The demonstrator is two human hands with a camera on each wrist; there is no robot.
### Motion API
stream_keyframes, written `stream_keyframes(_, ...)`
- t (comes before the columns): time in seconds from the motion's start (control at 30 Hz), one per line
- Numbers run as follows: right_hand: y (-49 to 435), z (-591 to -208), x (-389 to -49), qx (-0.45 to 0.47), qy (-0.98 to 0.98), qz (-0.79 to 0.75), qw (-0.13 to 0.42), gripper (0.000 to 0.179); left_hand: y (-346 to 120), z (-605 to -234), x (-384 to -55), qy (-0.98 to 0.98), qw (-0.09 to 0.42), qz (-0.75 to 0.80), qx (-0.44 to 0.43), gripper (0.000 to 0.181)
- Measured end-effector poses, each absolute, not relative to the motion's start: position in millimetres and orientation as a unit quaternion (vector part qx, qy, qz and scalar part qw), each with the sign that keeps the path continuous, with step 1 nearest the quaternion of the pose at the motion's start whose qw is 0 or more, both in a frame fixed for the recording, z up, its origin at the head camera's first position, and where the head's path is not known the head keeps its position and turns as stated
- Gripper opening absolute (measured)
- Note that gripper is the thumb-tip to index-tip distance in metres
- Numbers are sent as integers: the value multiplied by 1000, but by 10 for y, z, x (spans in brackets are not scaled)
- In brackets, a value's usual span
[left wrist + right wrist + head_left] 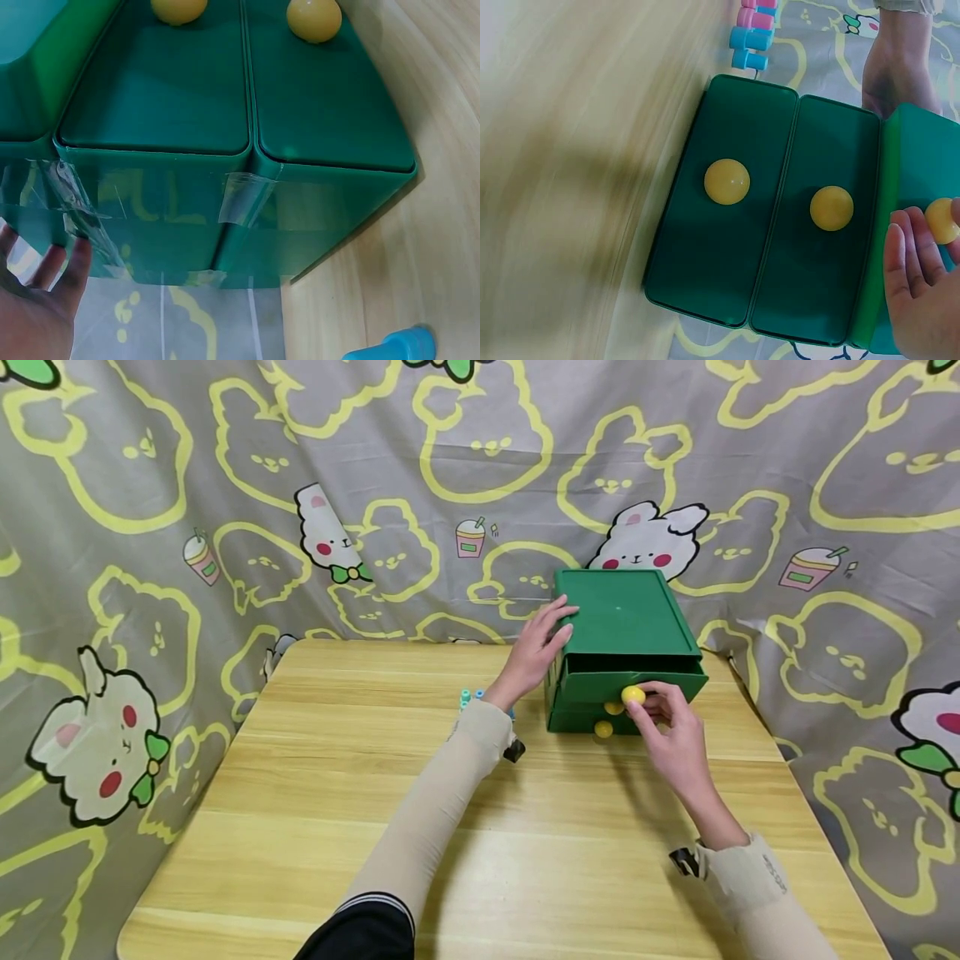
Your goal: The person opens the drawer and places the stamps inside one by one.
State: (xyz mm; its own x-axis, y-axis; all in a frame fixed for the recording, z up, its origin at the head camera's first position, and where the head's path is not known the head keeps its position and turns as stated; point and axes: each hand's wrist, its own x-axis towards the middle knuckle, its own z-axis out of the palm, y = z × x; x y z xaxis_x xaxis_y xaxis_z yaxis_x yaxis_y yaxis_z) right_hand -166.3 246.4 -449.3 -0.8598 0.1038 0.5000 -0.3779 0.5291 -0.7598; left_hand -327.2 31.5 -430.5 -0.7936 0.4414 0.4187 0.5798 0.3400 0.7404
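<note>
A green drawer cabinet (pixel 618 610) stands at the back right of the table, its top drawer (pixel 592 687) pulled partly out. My right hand (pixel 678 739) pinches that drawer's round yellow knob (pixel 633 694) between thumb and fingers. Against the cabinet's left side rests my left hand (pixel 531 652), fingers extended, fingertips at the upper edge. Two lower drawers, flush in the frame, carry a middle knob (pixel 832 208) and a bottom knob (pixel 727 181). Clear tape (pixel 247 199) runs along the cabinet's side in the left wrist view. The open drawer's inside looks dark.
Small blue and pink plastic pieces (pixel 751 37) stand left of the cabinet, partly hidden behind the left forearm in the head view. One blue piece (pixel 394 346) shows beside the cabinet. A patterned grey curtain (pixel 390 468) hangs behind the wooden table (pixel 315 793).
</note>
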Motion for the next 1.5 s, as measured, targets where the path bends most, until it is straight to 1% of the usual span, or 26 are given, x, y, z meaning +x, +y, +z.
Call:
stream_keyframes(0.77, 2457, -4480, -1503, 65, -839, 480, 249, 28, 317, -4286, -3260, -819, 72, -476, -313, 47)
stream_keyframes(1.07, 2462, -4493, -1453, 70, -839, 476, 256, 28, 310, -4290, -3261, -819, 73, -478, -310, 48)
stream_keyframes(1.5, 2457, -4484, -1353, 54, -842, 476, 248, 28, 315, -4295, -3260, -819, 73, -477, -311, 48)
